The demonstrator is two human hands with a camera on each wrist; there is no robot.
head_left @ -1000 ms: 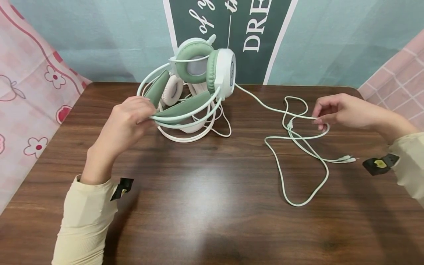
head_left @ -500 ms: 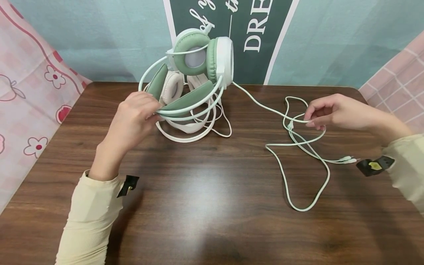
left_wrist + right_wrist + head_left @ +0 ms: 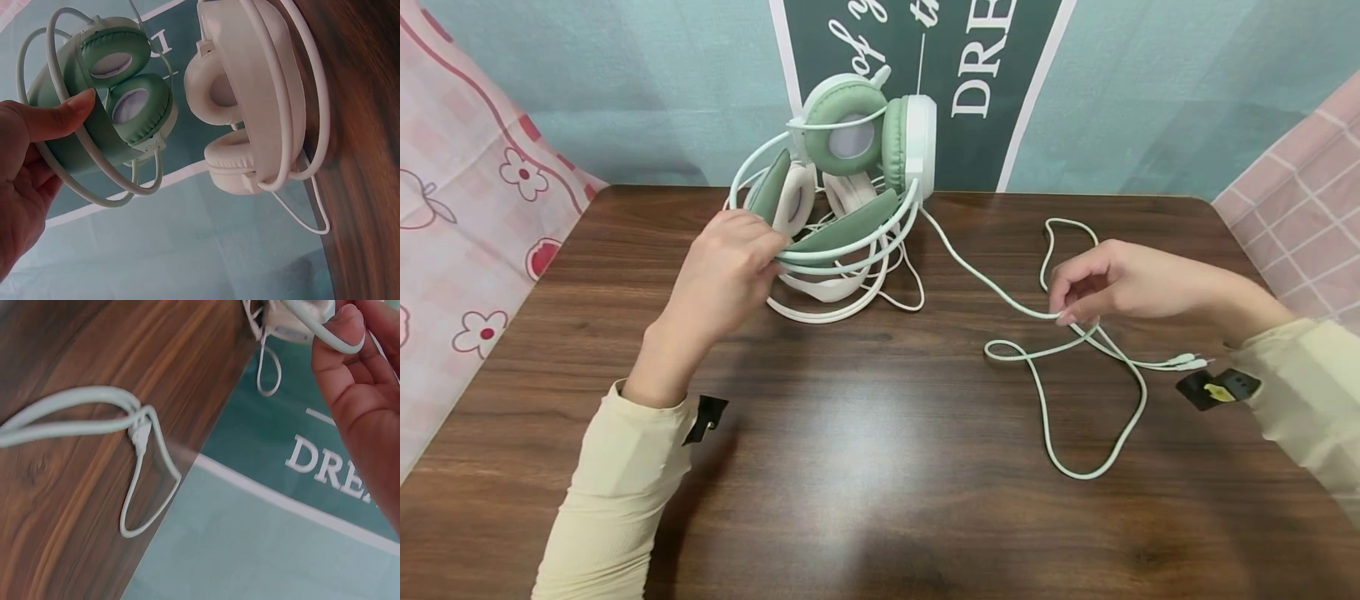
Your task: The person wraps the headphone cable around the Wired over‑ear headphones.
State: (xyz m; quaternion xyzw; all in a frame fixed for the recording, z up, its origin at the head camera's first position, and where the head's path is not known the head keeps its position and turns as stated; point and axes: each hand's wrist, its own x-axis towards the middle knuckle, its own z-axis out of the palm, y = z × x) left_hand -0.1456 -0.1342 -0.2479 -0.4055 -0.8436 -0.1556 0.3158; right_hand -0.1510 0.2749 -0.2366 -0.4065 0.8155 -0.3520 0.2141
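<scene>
Green headphones [image 3: 895, 150], headband [image 3: 850, 227] pinched by left hand [image 3: 724, 271] just left of the white headphones [image 3: 247, 94]; held up above that white pair, clear of it. White pair rests on table [image 3: 850, 508]. Right hand [image 3: 1112, 283], well right of white pair, pinches green pair's cable [image 3: 1082, 477]; plugs [image 3: 1186, 361] lie farther right.

Head view: I look forward-down from above and behind both grips — widest. Wrist views close at left hand [image 3: 15, 162] and right hand [image 3: 365, 403], rolled sideways — all share the poster [image 3: 947, 75] beyond.
</scene>
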